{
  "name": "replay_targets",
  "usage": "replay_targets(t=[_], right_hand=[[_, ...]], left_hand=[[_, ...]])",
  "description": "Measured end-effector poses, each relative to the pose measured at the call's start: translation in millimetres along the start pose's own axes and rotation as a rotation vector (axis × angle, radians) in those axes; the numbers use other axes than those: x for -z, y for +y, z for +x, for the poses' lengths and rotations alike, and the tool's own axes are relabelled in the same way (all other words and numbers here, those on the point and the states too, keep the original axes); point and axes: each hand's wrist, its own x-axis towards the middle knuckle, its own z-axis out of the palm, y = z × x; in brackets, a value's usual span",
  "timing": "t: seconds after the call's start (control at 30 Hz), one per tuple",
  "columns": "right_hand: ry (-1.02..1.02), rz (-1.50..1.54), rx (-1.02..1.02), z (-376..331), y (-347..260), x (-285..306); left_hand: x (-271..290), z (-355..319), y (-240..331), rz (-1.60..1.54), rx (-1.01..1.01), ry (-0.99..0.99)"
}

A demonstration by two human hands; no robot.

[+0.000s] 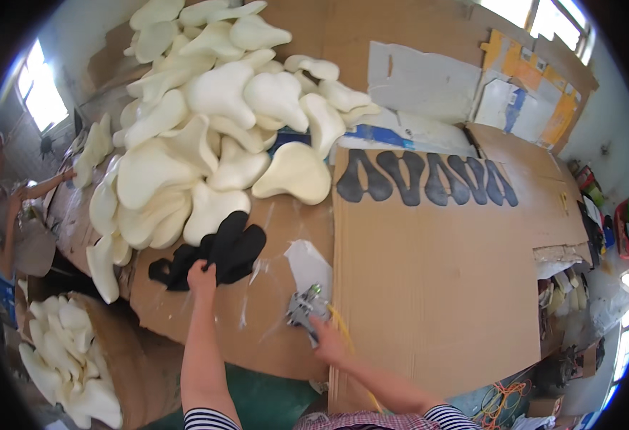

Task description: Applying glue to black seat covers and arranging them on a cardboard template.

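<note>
My left hand (201, 278) is closed on a black cut-out pad (235, 247), part of a loose pile of such black pieces on the cardboard-covered table. My right hand (327, 340) grips a metal spray gun (306, 309) with a yellow hose (344, 333) running down from it. Under the gun's front lies a pale scrap sheet (308, 263). Just beyond my left hand rises a large heap of cream moulded foam pads, saddle-like in shape; one foam pad (294, 172) sits at its right edge.
A flat cardboard sheet (436, 279) lies to the right, with a row of dark cut-out pads (404, 178) along its far part. At lower left, a box (113, 344) holds more cream pads. Another person (24, 208) works at far left. An orange cord (501, 401) coils at lower right.
</note>
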Motion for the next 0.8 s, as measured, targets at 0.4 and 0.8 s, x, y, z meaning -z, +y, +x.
replay_targets(t=[0.4, 0.8], right_hand=[[-0.582, 0.700, -0.326, -70, 6, 221], [0.390, 0.589, -0.511, -378, 200, 416]], left_hand=[[100, -148, 84, -1.283, 0.394, -0.223], [-60, -447, 37, -0.439, 0.552, -0.288]])
